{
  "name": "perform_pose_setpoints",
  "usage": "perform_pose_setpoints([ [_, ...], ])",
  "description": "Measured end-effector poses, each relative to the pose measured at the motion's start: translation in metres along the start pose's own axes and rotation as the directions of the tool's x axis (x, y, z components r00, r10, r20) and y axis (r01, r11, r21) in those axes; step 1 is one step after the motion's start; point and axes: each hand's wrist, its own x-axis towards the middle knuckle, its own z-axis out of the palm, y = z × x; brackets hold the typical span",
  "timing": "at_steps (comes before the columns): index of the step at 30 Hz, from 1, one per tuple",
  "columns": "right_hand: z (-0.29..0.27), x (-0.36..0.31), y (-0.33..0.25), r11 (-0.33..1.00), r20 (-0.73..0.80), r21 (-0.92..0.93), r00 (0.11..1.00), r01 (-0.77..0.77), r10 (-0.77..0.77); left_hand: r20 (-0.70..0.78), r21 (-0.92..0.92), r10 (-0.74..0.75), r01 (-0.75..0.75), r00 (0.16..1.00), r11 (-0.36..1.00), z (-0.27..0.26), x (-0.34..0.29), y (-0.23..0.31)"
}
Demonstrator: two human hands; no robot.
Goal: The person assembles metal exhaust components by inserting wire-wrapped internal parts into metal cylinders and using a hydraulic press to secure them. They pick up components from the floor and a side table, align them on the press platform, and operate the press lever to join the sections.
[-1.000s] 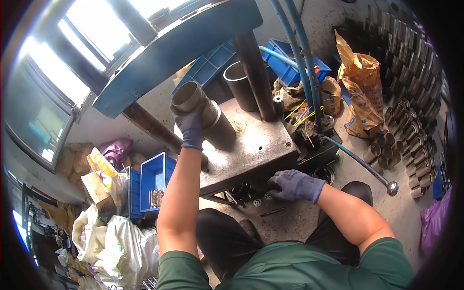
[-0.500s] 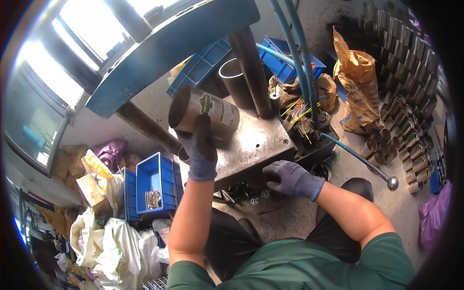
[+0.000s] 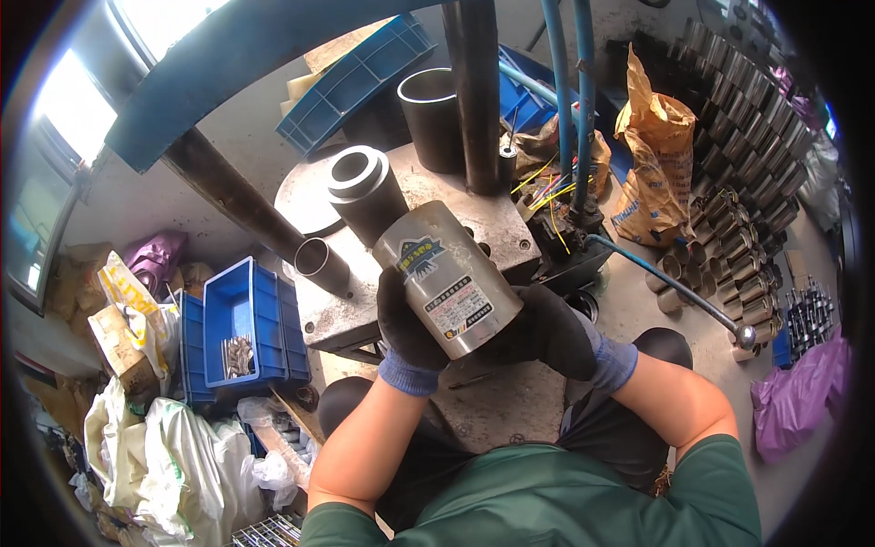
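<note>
A wide metal cylinder [image 3: 469, 255] with a sticker on its side is held tilted in front of me, between both gloved hands. My left hand [image 3: 406, 319] grips its left side, fingers wrapped round it. Against its lower right side is my right hand [image 3: 556, 335], closed round the bottom end, with the fingertips partly hidden behind the metal. Just beyond the cylinder, on the steel press table [image 3: 421, 187], stands a dark round die [image 3: 374, 202] with a pale stepped ring on top. A shorter tube [image 3: 322, 266] stands at the table's left.
A blue press frame and thick columns [image 3: 478, 100] rise over the table. Blue bins [image 3: 296, 333] and white sacks [image 3: 196, 465] lie left. To the right are a lever with a ball end [image 3: 745, 337], a brown paper sack [image 3: 661, 173] and stacked metal tubes [image 3: 743, 128].
The cylinder has come nearer me, off the table area, and its label now faces up. My right hand has left the table edge and taken hold of it. The die is now uncovered.
</note>
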Motion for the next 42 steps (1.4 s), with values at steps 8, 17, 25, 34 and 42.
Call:
perform_pose_setpoints([
  [8,0.011,0.001,0.012,0.956,0.156,0.263,0.972,0.128,-0.173,-0.056,0.300,-0.059,0.073,0.997,0.951,-0.020,-0.005,0.000],
  [17,0.016,0.010,0.005,0.905,-0.062,0.050,0.906,0.422,-0.419,0.084,0.898,0.224,-0.172,0.971,0.406,0.009,0.000,-0.006],
  [25,-0.002,0.016,0.010,0.746,-0.251,-0.436,0.727,0.504,-0.638,-0.155,0.891,0.169,0.064,0.973,0.450,0.004,-0.007,-0.008],
  [34,-0.018,0.027,0.012,0.440,-0.153,-0.750,0.517,0.494,-0.842,-0.203,0.858,0.209,0.071,0.957,0.509,-0.025,-0.012,-0.026],
  [42,0.000,0.026,0.004,-0.389,0.414,-0.910,0.279,0.143,-0.866,-0.408,0.478,0.067,0.151,0.910,0.865,0.000,-0.008,-0.028],
])
